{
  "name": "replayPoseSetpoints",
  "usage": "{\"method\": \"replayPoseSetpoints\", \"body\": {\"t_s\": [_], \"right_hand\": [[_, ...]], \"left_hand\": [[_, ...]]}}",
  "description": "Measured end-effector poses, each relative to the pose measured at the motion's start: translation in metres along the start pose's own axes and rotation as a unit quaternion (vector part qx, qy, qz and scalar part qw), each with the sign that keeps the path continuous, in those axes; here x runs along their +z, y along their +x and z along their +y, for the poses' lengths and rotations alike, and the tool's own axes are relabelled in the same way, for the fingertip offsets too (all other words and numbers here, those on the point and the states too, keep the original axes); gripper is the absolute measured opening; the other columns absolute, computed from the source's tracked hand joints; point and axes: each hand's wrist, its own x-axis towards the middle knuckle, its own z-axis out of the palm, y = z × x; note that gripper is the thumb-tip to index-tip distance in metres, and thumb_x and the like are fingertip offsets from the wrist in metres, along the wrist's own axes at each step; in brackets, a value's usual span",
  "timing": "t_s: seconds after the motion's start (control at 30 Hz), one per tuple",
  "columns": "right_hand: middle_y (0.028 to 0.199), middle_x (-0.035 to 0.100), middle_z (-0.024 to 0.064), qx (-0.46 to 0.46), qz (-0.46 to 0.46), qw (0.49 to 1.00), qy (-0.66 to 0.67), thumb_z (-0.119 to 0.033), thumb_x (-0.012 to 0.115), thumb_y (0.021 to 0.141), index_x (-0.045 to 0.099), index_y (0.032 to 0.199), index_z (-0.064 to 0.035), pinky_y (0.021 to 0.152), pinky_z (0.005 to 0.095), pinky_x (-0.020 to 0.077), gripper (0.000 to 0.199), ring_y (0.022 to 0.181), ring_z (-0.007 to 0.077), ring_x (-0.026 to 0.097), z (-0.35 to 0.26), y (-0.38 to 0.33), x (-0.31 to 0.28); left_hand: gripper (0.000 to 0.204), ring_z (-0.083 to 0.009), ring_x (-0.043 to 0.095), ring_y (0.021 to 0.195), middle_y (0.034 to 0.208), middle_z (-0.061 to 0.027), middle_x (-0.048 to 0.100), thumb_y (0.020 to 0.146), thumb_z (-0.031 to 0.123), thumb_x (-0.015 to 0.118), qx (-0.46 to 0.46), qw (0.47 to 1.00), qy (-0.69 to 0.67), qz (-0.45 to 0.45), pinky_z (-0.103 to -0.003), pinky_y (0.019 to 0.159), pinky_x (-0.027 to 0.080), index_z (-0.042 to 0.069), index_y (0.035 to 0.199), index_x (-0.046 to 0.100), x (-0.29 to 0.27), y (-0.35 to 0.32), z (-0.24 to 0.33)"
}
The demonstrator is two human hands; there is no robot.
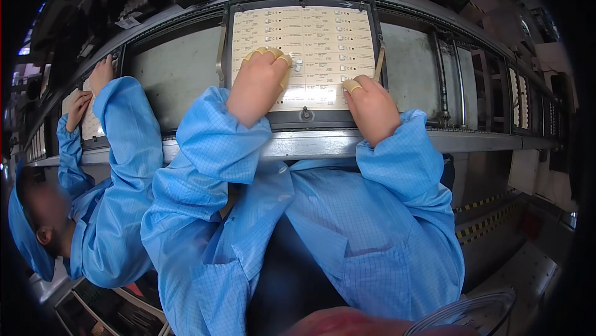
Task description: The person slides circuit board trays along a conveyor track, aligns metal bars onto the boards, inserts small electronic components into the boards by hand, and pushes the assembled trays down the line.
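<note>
A long grey metal conveyor line (434, 140) carries a cream rectangular panel of small printed boards (323, 44) in a dark frame. The left hand (259, 84) lies on the panel, fingers curled, pinching a tiny white part (297, 65). The right hand (371, 107) rests closed at the panel's lower right edge. A co-worker's blue sleeve (127, 131) reaches alongside.
</note>
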Motion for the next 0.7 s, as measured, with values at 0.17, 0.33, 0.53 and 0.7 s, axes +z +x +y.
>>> {"method": "replayPoseSetpoints", "body": {"t_s": [0.17,0.33,0.53,0.7], "right_hand": [[0.086,0.057,0.0143,-0.015,-0.012,0.999,-0.037,-0.004,0.056,0.077,0.059,0.086,0.0007,0.075,0.0388,0.0484,0.011,0.085,0.0314,0.057,-0.006,0.003,0.000],[0.086,0.056,0.0154,-0.031,-0.038,0.998,-0.045,-0.003,0.054,0.074,0.057,0.084,0.0024,0.074,0.0389,0.0487,0.011,0.086,0.0320,0.057,-0.003,0.004,-0.006],[0.088,0.057,0.0156,-0.069,-0.049,0.995,-0.044,-0.003,0.056,0.075,0.060,0.086,0.0030,0.075,0.0385,0.0490,0.013,0.085,0.0320,0.057,0.001,0.008,-0.010],[0.095,0.060,0.0138,-0.050,-0.037,0.998,-0.019,-0.006,0.058,0.077,0.061,0.094,0.0015,0.075,0.0372,0.0492,0.019,0.087,0.0304,0.058,0.008,0.008,-0.006]], "left_hand": [[0.023,-0.0307,0.055,0.079,0.081,-0.0124,0.058,0.074,0.005,0.059,0.016,0.999,0.030,-0.010,-0.039,0.072,0.045,0.004,0.097,0.059,-0.002,-0.005,-0.004],[0.026,-0.0311,0.055,0.081,0.084,-0.0130,0.058,0.073,0.004,0.059,-0.028,0.999,-0.040,-0.008,-0.039,0.074,0.045,0.005,0.099,0.059,-0.020,-0.018,-0.007],[0.019,-0.0327,0.057,0.078,0.079,-0.0159,0.058,0.079,0.009,0.059,-0.154,0.975,-0.159,-0.028,-0.039,0.073,0.047,0.003,0.097,0.062,-0.041,-0.032,-0.005],[0.018,-0.0320,0.058,0.081,0.082,-0.0159,0.060,0.078,0.007,0.058,-0.163,0.971,-0.166,-0.054,-0.037,0.075,0.047,0.003,0.096,0.063,-0.043,-0.037,-0.004]]}}
